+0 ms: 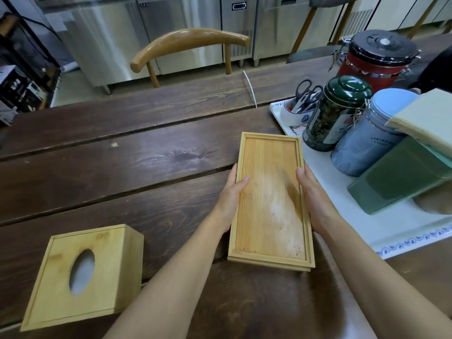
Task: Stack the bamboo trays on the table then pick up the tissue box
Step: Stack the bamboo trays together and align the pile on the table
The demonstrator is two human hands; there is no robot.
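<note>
Long bamboo trays [270, 199] lie stacked on the dark wooden table, right of centre; a second rim shows under the top one at the near end. My left hand [231, 194] grips the stack's left side, thumb over the rim. My right hand [311, 192] holds the right side the same way. A square bamboo tissue box [80, 275] with an oval hole stands at the near left, apart from both hands.
A white tray [342, 192] with a blue pattern sits at the right, holding a green tin [335, 113], a blue jar [367, 140], a red canister [376, 57], a green box [401, 177], napkins and a bowl with scissors [300, 104]. A wooden chair [188, 45] stands behind the table.
</note>
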